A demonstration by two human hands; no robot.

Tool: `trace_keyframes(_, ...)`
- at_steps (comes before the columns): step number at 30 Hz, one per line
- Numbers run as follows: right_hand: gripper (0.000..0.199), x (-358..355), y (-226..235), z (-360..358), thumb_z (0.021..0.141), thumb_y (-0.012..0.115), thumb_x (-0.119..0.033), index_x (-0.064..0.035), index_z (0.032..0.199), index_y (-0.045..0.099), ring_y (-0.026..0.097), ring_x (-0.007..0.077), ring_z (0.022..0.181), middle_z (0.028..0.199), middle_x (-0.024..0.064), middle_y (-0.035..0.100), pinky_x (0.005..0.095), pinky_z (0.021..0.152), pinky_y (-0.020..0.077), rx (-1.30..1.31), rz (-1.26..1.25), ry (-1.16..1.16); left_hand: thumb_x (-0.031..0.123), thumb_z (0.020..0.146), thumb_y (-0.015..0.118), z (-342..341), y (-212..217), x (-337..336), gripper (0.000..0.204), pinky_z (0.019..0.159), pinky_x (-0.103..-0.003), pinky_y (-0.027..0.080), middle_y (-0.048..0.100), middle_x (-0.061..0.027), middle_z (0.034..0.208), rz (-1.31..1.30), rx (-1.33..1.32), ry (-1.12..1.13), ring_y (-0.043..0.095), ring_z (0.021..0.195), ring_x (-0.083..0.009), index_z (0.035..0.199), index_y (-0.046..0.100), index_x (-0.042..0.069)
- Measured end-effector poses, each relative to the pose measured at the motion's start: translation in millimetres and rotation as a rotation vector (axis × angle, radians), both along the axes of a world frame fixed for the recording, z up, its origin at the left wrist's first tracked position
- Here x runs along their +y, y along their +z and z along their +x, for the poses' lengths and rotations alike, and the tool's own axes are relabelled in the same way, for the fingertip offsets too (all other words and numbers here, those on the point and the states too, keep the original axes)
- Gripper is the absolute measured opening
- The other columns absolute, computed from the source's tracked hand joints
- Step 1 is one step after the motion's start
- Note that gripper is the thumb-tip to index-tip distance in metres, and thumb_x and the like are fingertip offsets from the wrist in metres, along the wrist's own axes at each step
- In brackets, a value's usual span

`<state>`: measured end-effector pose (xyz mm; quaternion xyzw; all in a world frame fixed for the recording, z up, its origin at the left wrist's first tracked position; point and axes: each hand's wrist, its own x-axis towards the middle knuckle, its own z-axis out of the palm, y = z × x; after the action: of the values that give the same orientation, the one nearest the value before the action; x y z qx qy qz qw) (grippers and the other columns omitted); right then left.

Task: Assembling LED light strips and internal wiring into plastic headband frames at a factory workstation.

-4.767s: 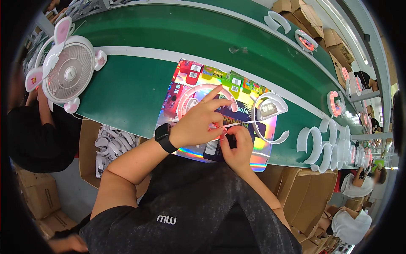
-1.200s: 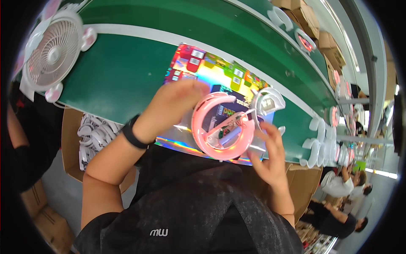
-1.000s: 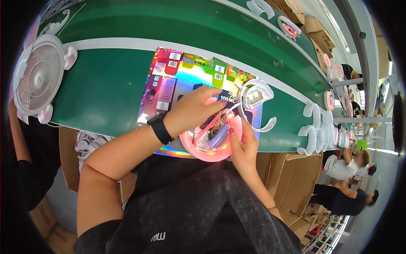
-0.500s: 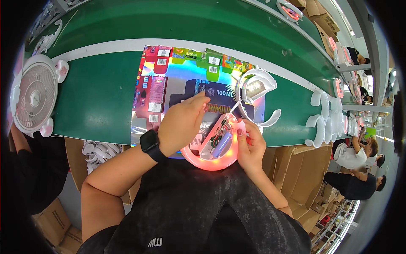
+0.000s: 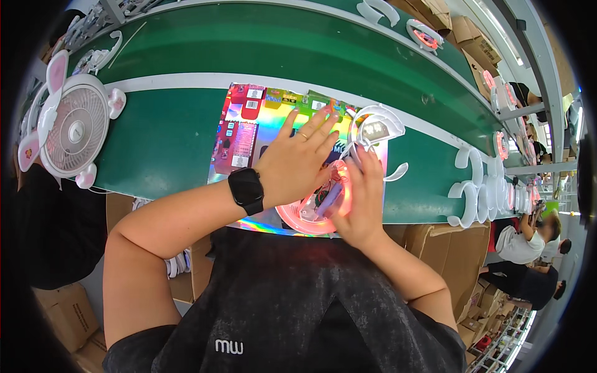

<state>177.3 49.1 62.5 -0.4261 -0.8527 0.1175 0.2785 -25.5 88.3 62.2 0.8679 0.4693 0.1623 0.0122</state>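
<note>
A ring-shaped plastic housing (image 5: 305,225), glowing pink-red, lies on a shiny printed sheet (image 5: 227,168) in front of me. Inside it are thin wires and a purple-blue cylindrical cell (image 5: 331,200). My left hand (image 5: 297,156), fingers spread, hovers above the sheet and hides the housing's upper left part; it holds nothing. Around the housing's right edge, my right hand (image 5: 364,199) is closed, thumb low and fingers reaching up. Just beyond those fingertips sits a white curved cover (image 5: 387,118) with a pale panel, next to a white curved arm (image 5: 398,172).
A white fan with rabbit ears (image 5: 74,130) stands at the left. White curved parts (image 5: 476,186) line the bench's right side. Cardboard boxes (image 5: 444,248) are below the bench edge. Beyond a white rail is a green belt (image 5: 249,46). Other people (image 5: 519,242) work at far right.
My left hand has opened out and moved up and right. My right hand has shifted from a fingertip pinch to reaching along the housing's edge. The housing now sits lower on the sheet.
</note>
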Motion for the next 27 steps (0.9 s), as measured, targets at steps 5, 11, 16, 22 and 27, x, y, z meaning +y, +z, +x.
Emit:
trace_keyframes(5,0.104,-3,-1,-20,0.071,0.074,-0.063,-0.0062,0.15,0.036,0.019,0.0436,0.148,0.159,0.0236,0.023,0.0636,0.115,0.0131,-0.246,-0.037,0.209,0.035,0.09,0.055,4,-12,-7,0.059,0.114,-0.05,0.032,0.04,-0.0208,0.151,-0.282,-0.207,-0.052,0.028,0.147,-0.0332,0.135,0.053,-0.003)
trace_keyframes(11,0.113,5,-8,-17,0.063,0.079,-0.064,-0.0028,0.148,0.037,0.021,0.0405,0.149,0.159,0.0234,0.025,0.0625,0.116,0.0105,-0.22,-0.057,0.205,0.027,0.09,0.054,0,-1,13,0.059,0.113,-0.041,0.037,0.034,-0.0247,0.155,-0.524,-0.219,-0.068,0.043,0.136,-0.0409,0.143,0.047,0.001)
trace_keyframes(16,0.111,61,-15,-9,0.062,0.08,-0.061,-0.0071,0.149,0.038,0.024,0.0507,0.144,0.156,0.0268,0.027,0.0705,0.112,0.0146,-0.252,0.122,-0.086,0.031,0.095,0.057,-21,-63,23,0.058,0.119,-0.046,0.023,0.021,-0.0276,0.159,-0.271,-0.875,0.124,0.021,0.149,-0.0399,0.144,0.045,0.003)
trace_keyframes(22,0.096,224,-36,90,0.074,0.068,-0.069,-0.0114,0.146,0.044,0.027,0.0413,0.146,0.155,0.0228,0.033,0.0728,0.11,0.0138,-0.336,0.139,-0.587,0.047,0.089,0.063,-7,-54,2,0.061,0.117,-0.06,0.017,0.039,-0.0229,0.151,-0.164,-0.192,0.09,0.029,0.144,-0.0413,0.138,0.055,0.012)
trace_keyframes(27,0.077,313,-10,83,0.085,0.066,-0.051,-0.0123,0.147,0.04,0.029,0.0426,0.144,0.156,0.0199,0.031,0.0749,0.107,0.0196,-0.642,0.158,-0.897,0.048,0.086,0.065,-12,-50,2,0.061,0.114,-0.064,0.019,0.042,-0.0218,0.15,-0.153,-0.156,0.144,0.031,0.143,-0.0401,0.136,0.058,0.013)
